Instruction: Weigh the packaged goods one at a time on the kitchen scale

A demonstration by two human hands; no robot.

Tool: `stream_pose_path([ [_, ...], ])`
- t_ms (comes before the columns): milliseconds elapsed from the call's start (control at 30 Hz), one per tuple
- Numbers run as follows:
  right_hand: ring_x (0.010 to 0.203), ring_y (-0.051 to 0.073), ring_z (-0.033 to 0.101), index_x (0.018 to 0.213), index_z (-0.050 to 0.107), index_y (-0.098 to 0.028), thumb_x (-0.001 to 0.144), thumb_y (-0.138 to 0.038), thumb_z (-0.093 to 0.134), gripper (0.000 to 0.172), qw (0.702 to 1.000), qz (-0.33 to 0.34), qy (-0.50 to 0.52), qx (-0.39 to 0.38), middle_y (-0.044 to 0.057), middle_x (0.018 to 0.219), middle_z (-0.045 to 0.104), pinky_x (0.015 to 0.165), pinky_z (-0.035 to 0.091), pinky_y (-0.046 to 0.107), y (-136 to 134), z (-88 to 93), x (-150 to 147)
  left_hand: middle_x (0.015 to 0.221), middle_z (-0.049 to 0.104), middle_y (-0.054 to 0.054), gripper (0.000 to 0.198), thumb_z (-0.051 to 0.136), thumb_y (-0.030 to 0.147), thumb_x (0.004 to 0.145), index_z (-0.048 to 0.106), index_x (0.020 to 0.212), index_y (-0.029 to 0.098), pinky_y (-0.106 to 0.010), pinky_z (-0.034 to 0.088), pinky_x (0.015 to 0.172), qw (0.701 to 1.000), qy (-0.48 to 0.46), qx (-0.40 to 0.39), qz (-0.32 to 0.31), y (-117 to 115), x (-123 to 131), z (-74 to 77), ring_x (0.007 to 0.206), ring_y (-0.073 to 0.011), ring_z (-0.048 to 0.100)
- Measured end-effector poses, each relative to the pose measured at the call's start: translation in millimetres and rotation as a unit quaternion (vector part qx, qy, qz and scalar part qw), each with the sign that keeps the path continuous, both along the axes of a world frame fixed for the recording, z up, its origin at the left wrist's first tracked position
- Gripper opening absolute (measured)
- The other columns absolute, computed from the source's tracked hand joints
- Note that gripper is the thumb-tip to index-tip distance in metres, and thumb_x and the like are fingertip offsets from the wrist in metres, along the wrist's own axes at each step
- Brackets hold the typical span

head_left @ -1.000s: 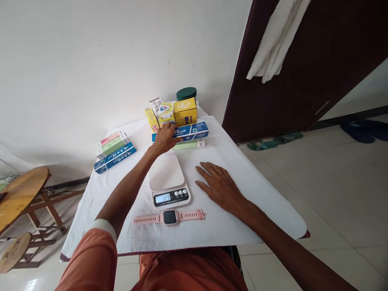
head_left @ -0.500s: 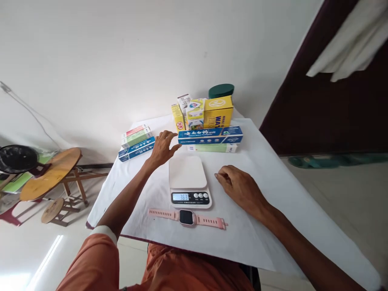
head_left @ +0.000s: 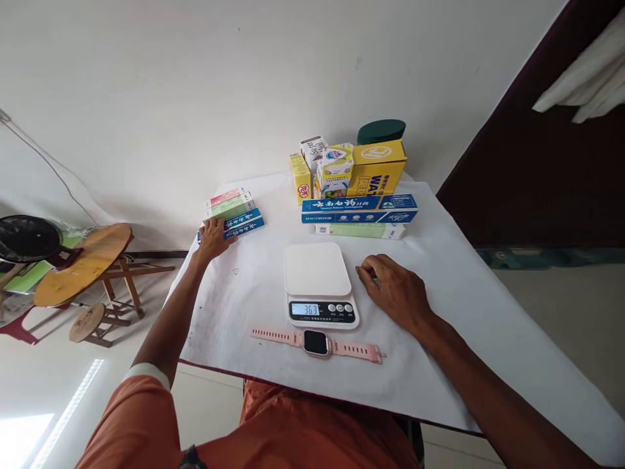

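Observation:
My left hand [head_left: 213, 235] reaches to the left pile of boxes and rests on the near end of a blue toothpaste box [head_left: 240, 226]; whether the fingers grip it I cannot see. Behind that box lie a green box [head_left: 229, 207] and a pink box [head_left: 225, 196]. My right hand [head_left: 394, 291] lies on the white table sheet [head_left: 439, 273] just right of the white kitchen scale [head_left: 319, 284], fingers curled under, nothing visible in them. The scale's plate is bare and its display reads 363. A pink smartwatch [head_left: 316, 342] lies flat in front of the scale.
At the back stand a long blue toothpaste box [head_left: 359, 209] on a pale green box [head_left: 359, 230], a yellow carton [head_left: 376, 168], smaller boxes [head_left: 334, 170] and a dark green lid [head_left: 381, 131]. A round wooden table [head_left: 81, 264] and stool [head_left: 88, 322] stand left. A dark door [head_left: 547, 156] is right.
My left hand left the long blue box at the back and swung left to the blue box in the left pile. My right hand's fingers curled under. The view turned left.

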State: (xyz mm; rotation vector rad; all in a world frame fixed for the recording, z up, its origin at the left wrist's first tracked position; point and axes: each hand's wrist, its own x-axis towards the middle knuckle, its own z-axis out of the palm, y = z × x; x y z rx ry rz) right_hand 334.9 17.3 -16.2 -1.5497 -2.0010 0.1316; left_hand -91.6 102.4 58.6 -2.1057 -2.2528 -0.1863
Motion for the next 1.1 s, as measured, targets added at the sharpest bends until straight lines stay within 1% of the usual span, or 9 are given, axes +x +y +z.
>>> stream_pose_path([
  [133,0.067,0.02,0.059,0.08,0.058,-0.024,0.1,-0.03,0.047,0.023,1.0,-0.003,0.0,-0.004,0.007,0.087,0.07,0.059,0.037,0.031,0,-0.1,1,0.148,0.049,-0.021,0.068,0.076,0.049,0.083,0.05,0.14,0.023,-0.061,0.038,0.114,0.999,0.022,-0.02,0.011,3,-2,1.4,0.141,-0.0441,0.042],
  [333,0.07,0.02,0.06,0.081,0.06,-0.023,0.098,-0.028,0.051,0.019,1.0,-0.011,0.011,-0.022,0.007,0.089,0.071,0.061,0.037,0.032,2,-1.6,2,0.146,0.049,-0.022,0.06,0.07,0.054,0.088,0.053,0.135,0.022,-0.057,0.041,0.111,0.999,0.019,0.001,0.029,4,4,4.0,0.137,-0.0421,0.046],
  [433,0.072,0.021,0.061,0.082,0.061,-0.023,0.097,-0.027,0.052,0.018,0.999,-0.012,0.018,-0.031,0.007,0.09,0.071,0.061,0.036,0.032,3,-1.3,2,0.145,0.052,-0.021,0.058,0.071,0.055,0.087,0.053,0.131,0.022,-0.057,0.041,0.111,1.0,0.001,0.003,0.028,4,8,6.3,0.138,-0.042,0.047],
  [567,0.071,0.02,0.06,0.081,0.06,-0.023,0.097,-0.026,0.053,0.018,0.999,-0.012,0.024,-0.04,0.007,0.089,0.07,0.062,0.035,0.032,3,0.3,2,0.135,0.063,-0.015,0.056,0.074,0.054,0.083,0.051,0.124,0.024,-0.055,0.041,0.111,0.999,-0.018,-0.048,-0.008,-2,5,11.0,0.13,-0.0376,0.056],
  [700,0.07,0.019,0.058,0.08,0.058,-0.023,0.096,-0.025,0.051,0.018,0.999,-0.009,0.025,-0.047,0.006,0.088,0.069,0.063,0.036,0.032,3,1.6,2,0.138,0.065,-0.013,0.06,0.076,0.052,0.078,0.052,0.125,0.025,-0.05,0.045,0.11,0.995,-0.034,-0.095,-0.022,-10,-2,11.8,0.129,-0.0348,0.059],
  [833,0.071,0.02,0.059,0.081,0.059,-0.023,0.097,-0.025,0.051,0.018,0.999,-0.013,0.021,-0.039,0.007,0.089,0.07,0.064,0.036,0.032,2,3.0,2,0.135,0.067,-0.013,0.057,0.077,0.052,0.076,0.056,0.121,0.023,-0.046,0.048,0.109,0.997,-0.047,-0.061,-0.017,-22,-2,9.7,0.128,-0.0344,0.061],
  [900,0.072,0.02,0.059,0.081,0.059,-0.023,0.097,-0.025,0.051,0.018,0.999,-0.016,0.02,-0.042,0.007,0.089,0.07,0.065,0.036,0.032,2,4.5,1,0.132,0.069,-0.012,0.057,0.077,0.053,0.076,0.058,0.121,0.023,-0.044,0.051,0.105,0.997,-0.066,-0.039,-0.016,-33,3,12.6,0.124,-0.0338,0.063],
  [1000,0.074,0.02,0.061,0.082,0.059,-0.023,0.098,-0.024,0.049,0.019,0.999,-0.013,0.018,-0.047,0.008,0.091,0.071,0.065,0.036,0.032,1,6.9,0,0.123,0.072,-0.01,0.063,0.077,0.06,0.077,0.06,0.124,0.022,-0.044,0.054,0.096,0.994,-0.098,-0.016,-0.038,-52,16,25.5,0.112,-0.0325,0.067],
  [1100,0.075,0.02,0.062,0.082,0.06,-0.022,0.098,-0.025,0.05,0.019,0.998,-0.013,0.032,-0.05,0.008,0.092,0.071,0.066,0.037,0.032,2,7.0,1,0.117,0.072,-0.009,0.065,0.078,0.065,0.079,0.062,0.125,0.022,-0.044,0.055,0.092,0.988,-0.108,0.009,-0.112,-72,42,43.2,0.105,-0.0304,0.068],
])
